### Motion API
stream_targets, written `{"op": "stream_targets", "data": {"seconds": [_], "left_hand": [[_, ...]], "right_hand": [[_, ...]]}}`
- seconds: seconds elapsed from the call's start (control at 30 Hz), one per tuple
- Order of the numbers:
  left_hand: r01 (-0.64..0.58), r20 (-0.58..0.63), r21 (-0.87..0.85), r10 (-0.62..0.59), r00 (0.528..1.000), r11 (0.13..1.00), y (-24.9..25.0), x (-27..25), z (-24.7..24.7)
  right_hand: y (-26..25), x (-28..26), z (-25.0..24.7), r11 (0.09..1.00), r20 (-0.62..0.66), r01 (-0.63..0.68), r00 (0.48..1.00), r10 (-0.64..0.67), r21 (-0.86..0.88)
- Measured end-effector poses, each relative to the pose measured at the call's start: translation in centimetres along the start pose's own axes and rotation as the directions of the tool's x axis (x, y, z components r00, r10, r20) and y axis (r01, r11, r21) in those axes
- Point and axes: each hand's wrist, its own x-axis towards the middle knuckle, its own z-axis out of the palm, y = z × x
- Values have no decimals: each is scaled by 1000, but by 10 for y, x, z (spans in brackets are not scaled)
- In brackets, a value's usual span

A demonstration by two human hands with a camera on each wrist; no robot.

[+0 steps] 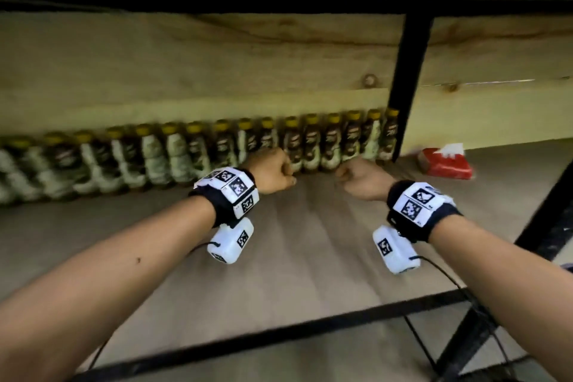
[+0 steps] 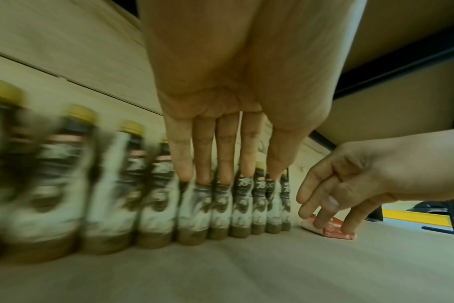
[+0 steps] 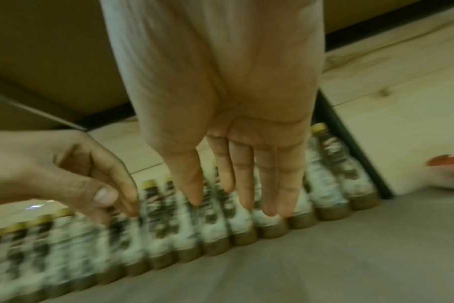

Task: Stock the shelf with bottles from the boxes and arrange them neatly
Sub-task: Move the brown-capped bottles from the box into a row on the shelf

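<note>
A long row of brown drink bottles [image 1: 192, 152] with yellow caps and white-and-dark labels stands upright along the back of the wooden shelf board [image 1: 294, 242]. Both hands hover side by side just in front of the row's right part. In its wrist view my left hand [image 2: 228, 170] has straight fingers [image 2: 249, 151] pointing at the bottles [image 2: 220, 209] and holds nothing. My right hand [image 3: 241, 194] is also empty, with its fingers extended towards the bottles [image 3: 215, 233]. Whether either hand touches a bottle is unclear. All views are blurred.
A black upright post [image 1: 406, 87] stands at the right end of the row. A red tissue pack [image 1: 445, 161] lies on the shelf just beyond it. A pale wooden back wall [image 1: 217, 71] closes the shelf, and a dark shelf edge [image 1: 279, 3] runs overhead.
</note>
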Motion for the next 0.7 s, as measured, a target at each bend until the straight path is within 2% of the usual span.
{"op": "stream_targets", "data": {"seconds": [0.17,0.3,0.4,0.5,0.6,0.7], "left_hand": [[62,-17,-18,-62,998,998,-94,-111,-24],[65,-8,-52,-65,998,997,-152,-193,-41],[47,3,-101,-47,999,994,-180,-250,-46],[102,134,-257,-69,989,961,-204,-297,-34],[137,263,-304,-55,963,943,-217,-330,-18],[127,308,-308,-28,951,943,-216,-359,8]], "right_hand": [[-126,-50,59,981,157,186,972,-174,-62],[-209,-95,107,956,164,282,950,-267,-77],[-254,-126,144,971,140,237,961,-240,37],[-286,-156,177,971,198,180,957,-209,156],[-301,-185,201,969,277,119,944,-177,216],[-297,-209,229,970,337,81,928,-157,231]]}}
